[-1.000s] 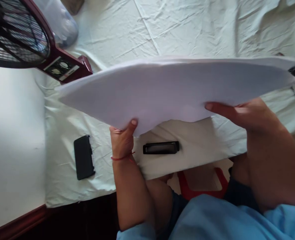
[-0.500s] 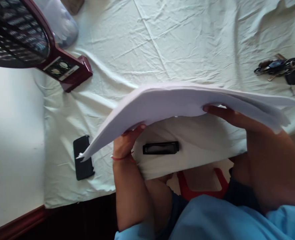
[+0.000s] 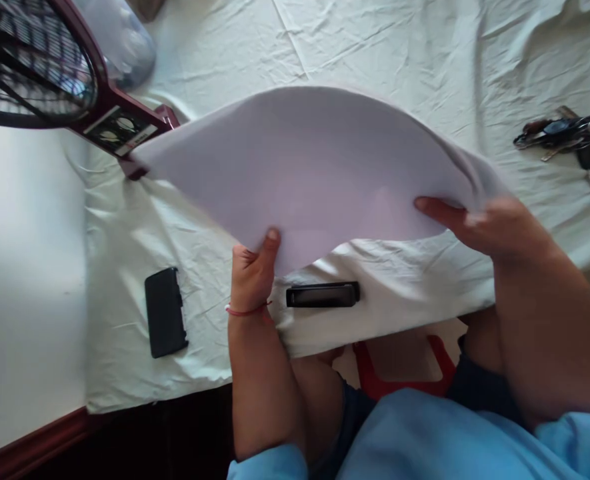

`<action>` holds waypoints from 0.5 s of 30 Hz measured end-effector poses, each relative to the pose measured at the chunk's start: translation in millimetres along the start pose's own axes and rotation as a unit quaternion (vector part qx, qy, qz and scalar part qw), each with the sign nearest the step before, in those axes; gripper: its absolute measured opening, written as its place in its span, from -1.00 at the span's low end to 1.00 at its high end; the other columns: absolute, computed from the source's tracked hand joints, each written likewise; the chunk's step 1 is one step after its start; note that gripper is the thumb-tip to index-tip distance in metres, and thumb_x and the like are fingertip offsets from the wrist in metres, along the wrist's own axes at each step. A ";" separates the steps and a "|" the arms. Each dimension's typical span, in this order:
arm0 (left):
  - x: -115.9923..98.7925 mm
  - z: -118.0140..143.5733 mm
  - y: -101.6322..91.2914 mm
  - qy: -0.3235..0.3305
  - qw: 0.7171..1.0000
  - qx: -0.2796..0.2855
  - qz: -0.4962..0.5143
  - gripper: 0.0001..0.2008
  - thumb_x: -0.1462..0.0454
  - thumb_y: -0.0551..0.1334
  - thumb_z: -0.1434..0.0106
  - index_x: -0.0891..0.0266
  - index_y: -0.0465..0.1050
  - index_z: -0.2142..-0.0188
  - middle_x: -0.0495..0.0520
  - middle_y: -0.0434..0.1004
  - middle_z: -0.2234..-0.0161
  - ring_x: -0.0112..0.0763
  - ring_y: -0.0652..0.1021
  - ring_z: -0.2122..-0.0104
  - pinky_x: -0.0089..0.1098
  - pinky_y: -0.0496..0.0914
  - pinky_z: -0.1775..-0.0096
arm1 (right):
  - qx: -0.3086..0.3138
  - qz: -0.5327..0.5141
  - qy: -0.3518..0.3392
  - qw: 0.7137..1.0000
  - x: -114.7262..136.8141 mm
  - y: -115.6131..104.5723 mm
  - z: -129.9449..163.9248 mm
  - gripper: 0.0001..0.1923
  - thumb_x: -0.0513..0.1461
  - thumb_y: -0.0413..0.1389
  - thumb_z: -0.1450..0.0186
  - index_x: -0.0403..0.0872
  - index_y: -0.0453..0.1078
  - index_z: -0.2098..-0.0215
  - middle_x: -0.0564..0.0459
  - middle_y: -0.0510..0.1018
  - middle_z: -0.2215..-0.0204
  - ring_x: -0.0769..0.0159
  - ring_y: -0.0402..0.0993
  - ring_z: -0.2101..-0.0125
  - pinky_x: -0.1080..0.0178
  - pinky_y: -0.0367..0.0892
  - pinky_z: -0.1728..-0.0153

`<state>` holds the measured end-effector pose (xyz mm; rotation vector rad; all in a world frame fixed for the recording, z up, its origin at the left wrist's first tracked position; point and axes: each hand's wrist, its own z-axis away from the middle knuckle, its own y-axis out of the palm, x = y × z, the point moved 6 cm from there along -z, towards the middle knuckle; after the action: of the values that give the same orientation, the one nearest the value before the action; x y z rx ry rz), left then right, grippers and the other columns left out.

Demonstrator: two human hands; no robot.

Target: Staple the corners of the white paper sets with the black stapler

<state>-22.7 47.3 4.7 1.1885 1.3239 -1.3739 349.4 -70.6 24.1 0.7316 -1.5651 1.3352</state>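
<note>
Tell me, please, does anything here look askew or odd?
The paper stack bows upward between the left hand and right hand. The cloth is creased. Nothing looks spilled or damaged.

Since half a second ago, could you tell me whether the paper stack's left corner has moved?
Yes. The paper stack has swung its left corner up and away from the black phone toward the racket handle.

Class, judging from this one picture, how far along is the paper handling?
Done: nothing is fastened. In hand: left hand and right hand grip a bowed stack of paper above the tablecloth. Left: the stapler lies untouched near the table edge.
</note>
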 end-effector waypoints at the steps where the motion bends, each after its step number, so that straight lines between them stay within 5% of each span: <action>1: 0.9 0.2 2.9 -0.015 1.000 0.002 0.017 -0.34 -0.30 0.62 -0.24 0.21 0.80 0.05 0.20 0.85 0.05 -0.08 0.78 -0.07 -0.25 0.68 -0.17 | 0.004 -0.021 -0.001 1.000 4.8 -0.4 0.0 -0.60 0.13 0.39 -0.43 0.02 0.67 0.34 0.07 0.69 0.33 0.15 0.63 0.28 0.12 0.62 0.24; 5: 4.1 0.5 8.3 -0.038 0.998 -0.016 0.056 -0.33 -0.33 0.61 -0.24 0.18 0.80 0.04 0.18 0.85 0.05 -0.16 0.80 0.03 -0.33 0.69 -0.06 | -0.033 -0.077 0.013 0.996 8.5 -3.1 0.4 -0.61 0.12 0.44 -0.38 0.00 0.70 0.33 0.04 0.71 0.33 0.19 0.61 0.34 0.16 0.59 0.33; 8: 5.3 -0.1 4.0 -0.012 0.996 -0.047 0.069 -0.33 -0.33 0.64 -0.18 0.11 0.78 0.04 0.12 0.84 0.05 -0.17 0.79 0.00 -0.32 0.68 -0.10 | -0.088 -0.093 -0.015 0.992 7.7 -5.7 3.0 -0.66 0.10 0.49 -0.35 0.03 0.74 0.22 0.02 0.78 0.18 0.06 0.76 0.12 0.01 0.73 0.03; 11: 2.9 -3.4 -2.1 0.030 0.995 -0.049 0.076 -0.26 -0.35 0.68 -0.07 0.06 0.76 0.00 0.11 0.83 0.03 -0.13 0.77 -0.09 -0.24 0.65 -0.22 | -0.142 -0.047 -0.051 0.987 11.5 -12.9 6.0 -0.68 0.07 0.55 -0.28 0.05 0.73 0.21 0.00 0.80 0.05 -0.06 0.75 -0.12 -0.14 0.64 -0.30; 15: 0.1 -7.4 -4.9 0.043 0.999 0.000 -0.009 -0.32 -0.19 0.74 -0.04 0.13 0.76 0.00 0.12 0.81 0.13 -0.06 0.76 -0.05 -0.09 0.59 -0.33 | -0.024 -0.012 -0.024 0.999 11.9 -5.0 0.0 -0.59 0.15 0.58 -0.20 0.06 0.67 0.36 0.06 0.77 0.25 -0.07 0.77 0.08 -0.11 0.75 -0.06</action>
<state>-27.0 55.0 5.5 1.2506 1.3974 -1.3492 349.1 -70.3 37.0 0.7551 -1.6154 1.2678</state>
